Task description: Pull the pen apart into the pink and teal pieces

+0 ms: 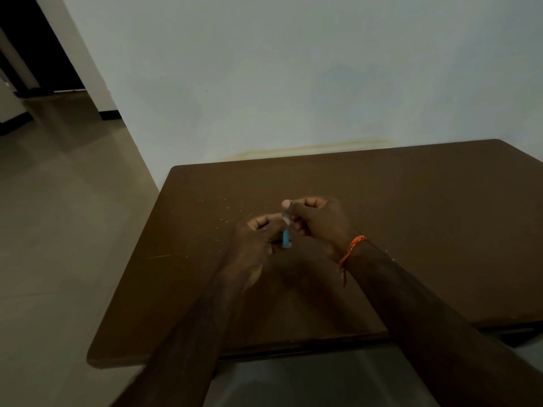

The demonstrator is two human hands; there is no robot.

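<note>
Above the middle of the brown table (411,230), both hands are working on one small blue object (286,237). The left hand (258,239) is curling its fingers around the lower part. The object is standing nearly upright between the two hands, clear of the tabletop, its kind too small to tell. The right hand (318,221), with an orange thread (351,252) at the wrist, is pinching the upper end. Judged from this grip, the work is midway: the piece is still in one length, with nothing set down.
</note>
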